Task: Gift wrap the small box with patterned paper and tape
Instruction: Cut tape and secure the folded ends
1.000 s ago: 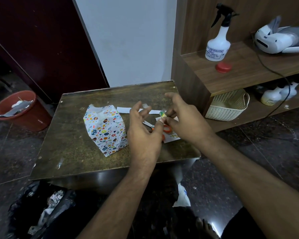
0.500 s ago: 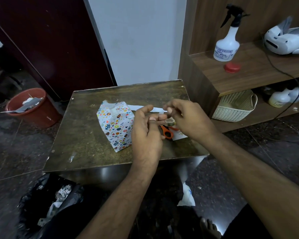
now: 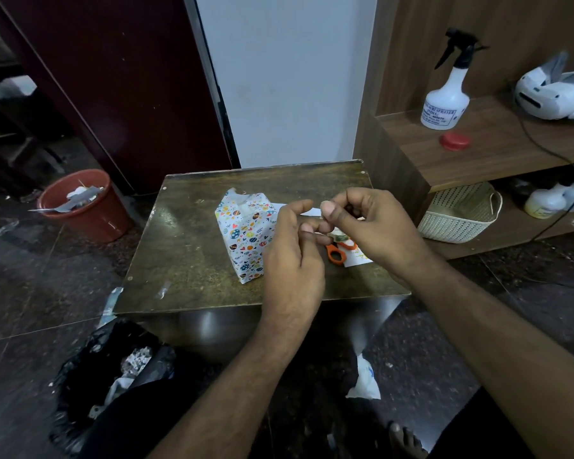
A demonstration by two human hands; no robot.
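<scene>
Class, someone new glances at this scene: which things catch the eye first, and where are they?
The box wrapped in white patterned paper stands mid-table, left of both hands. The left hand and right hand meet over the orange-handled scissors, working a small tape roll. A white spray bottle stands on the shelf.

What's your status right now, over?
Both hands working the tape roll, left hand and right hand pinching at it. Wrapped box upright on table, top still loose. Scissors lie under hands.
</scene>
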